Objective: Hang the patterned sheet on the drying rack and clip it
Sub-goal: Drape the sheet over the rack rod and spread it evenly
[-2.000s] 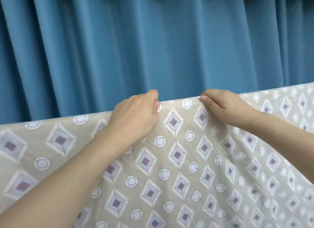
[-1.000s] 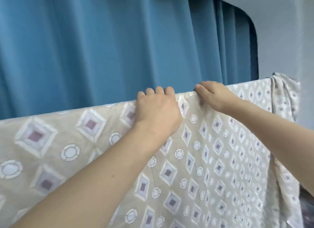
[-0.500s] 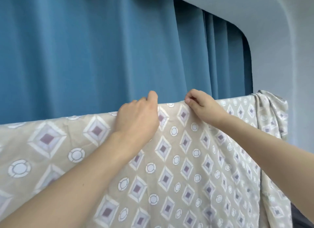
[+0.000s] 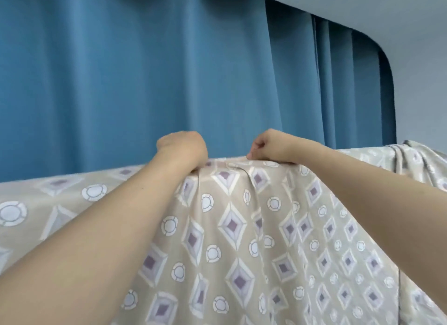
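Head view, looking fwd and slightly up at the top fold of the patterned sheet (image 4: 232,228). The sheet (beige, w/ purple diamonds and white rings) fills the lower half of the frame, from 9 o'clock across to 3 o'clock, and is draped over a horizontal support that the fabric hides entirely; by the task wording this is presumably the drying rack, though no bar shows.

Left hand (image 4: 182,149), just left of centre: fingers curled down onto the top fold, bunching cloth beneath them, so it grips the sheet. Right hand (image 4: 273,146), just right of centre: thumb and fingers drawn together on the fold, pinching a small pleat of fabric. The two hands are near each other, with a short wrinkled span of sheet between them. Both forearms run in from 7 and 4 o'clock.

At 3 o'clock the sheet gathers into loose vertical folds at its far end. Blue curtain (image 4: 145,70) fills the upper frame from 9 to 1 o'clock; pale wall (image 4: 420,82) at 2 o'clock.

Progress (judged): hanging looks largely done, since the sheet already lies over the support; hands appear to be adjusting or evening the top edge. Still left: smoothing the bunched section and clipping. No clip is visible anywhere, in either hand or on the fold.

Containers: none in view, e.g. no basket or peg holder; contents n/a.
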A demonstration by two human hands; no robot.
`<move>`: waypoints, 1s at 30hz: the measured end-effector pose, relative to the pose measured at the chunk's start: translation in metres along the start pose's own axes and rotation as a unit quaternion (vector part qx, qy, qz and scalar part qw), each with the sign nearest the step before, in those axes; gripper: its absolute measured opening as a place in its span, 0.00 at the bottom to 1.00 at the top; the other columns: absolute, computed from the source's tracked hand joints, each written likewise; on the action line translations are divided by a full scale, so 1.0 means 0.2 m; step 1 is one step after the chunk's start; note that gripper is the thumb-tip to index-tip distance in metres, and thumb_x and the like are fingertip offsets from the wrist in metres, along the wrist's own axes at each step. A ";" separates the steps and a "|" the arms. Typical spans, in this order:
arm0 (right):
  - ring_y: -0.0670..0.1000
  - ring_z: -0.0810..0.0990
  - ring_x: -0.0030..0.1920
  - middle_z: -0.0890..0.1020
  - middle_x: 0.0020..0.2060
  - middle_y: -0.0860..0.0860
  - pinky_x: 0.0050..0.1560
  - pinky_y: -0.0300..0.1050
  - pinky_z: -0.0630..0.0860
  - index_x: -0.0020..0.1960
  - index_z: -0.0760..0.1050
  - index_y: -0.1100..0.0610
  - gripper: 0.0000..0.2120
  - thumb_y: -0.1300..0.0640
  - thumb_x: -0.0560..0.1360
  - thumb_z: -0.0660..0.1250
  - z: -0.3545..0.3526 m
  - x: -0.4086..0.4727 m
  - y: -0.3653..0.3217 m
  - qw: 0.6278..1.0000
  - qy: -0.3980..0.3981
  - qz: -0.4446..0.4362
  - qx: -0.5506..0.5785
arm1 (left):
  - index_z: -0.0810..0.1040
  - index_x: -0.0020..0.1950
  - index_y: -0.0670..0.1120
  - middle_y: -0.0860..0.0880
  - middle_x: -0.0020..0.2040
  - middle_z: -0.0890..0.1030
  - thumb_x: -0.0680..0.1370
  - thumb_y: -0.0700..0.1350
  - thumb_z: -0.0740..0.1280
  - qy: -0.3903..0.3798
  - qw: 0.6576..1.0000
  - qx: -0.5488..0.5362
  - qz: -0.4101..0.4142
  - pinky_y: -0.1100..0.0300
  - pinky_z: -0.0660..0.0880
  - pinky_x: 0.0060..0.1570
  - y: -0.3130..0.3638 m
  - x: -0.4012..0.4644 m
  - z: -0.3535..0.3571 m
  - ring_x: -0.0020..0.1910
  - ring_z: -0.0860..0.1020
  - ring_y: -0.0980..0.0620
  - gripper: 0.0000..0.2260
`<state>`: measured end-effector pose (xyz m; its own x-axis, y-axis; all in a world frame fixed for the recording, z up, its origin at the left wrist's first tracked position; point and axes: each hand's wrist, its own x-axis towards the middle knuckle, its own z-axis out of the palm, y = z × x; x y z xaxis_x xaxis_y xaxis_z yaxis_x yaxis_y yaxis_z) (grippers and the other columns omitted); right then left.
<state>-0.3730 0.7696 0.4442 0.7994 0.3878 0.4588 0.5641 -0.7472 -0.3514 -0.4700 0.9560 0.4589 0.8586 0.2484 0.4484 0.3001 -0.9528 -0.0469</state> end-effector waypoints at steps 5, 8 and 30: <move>0.47 0.80 0.44 0.83 0.41 0.45 0.47 0.44 0.76 0.39 0.80 0.51 0.08 0.53 0.76 0.67 -0.03 -0.08 0.10 1.000 -0.011 0.022 0.015 | 0.76 0.38 0.45 0.50 0.36 0.77 0.73 0.44 0.65 -0.116 0.990 -0.002 0.085 0.59 0.70 0.37 0.08 0.01 0.02 0.34 0.74 0.48 0.05; 0.43 0.77 0.38 0.80 0.36 0.42 0.38 0.40 0.70 0.36 0.78 0.49 0.12 0.53 0.78 0.63 -0.07 -0.12 0.17 0.999 0.014 0.034 -0.012 | 0.76 0.41 0.45 0.49 0.39 0.78 0.78 0.48 0.63 -0.024 0.982 -0.107 0.156 0.60 0.67 0.32 0.25 -0.07 -0.01 0.35 0.74 0.49 0.09; 0.58 0.74 0.62 0.77 0.60 0.58 0.62 0.50 0.68 0.64 0.71 0.61 0.24 0.45 0.77 0.55 -0.43 -0.45 1.80 0.909 0.226 0.322 -0.136 | 0.70 0.60 0.46 0.47 0.55 0.74 0.80 0.51 0.63 0.191 0.931 -0.081 0.299 0.55 0.64 0.39 1.83 0.06 0.30 0.52 0.76 0.44 0.13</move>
<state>-0.2597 0.4193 0.3470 0.7446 -0.3926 0.5399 -0.1121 -0.8708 -0.4786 -0.3246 0.6212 0.3937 0.6324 -0.3866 0.6712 -0.2786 -0.9221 -0.2686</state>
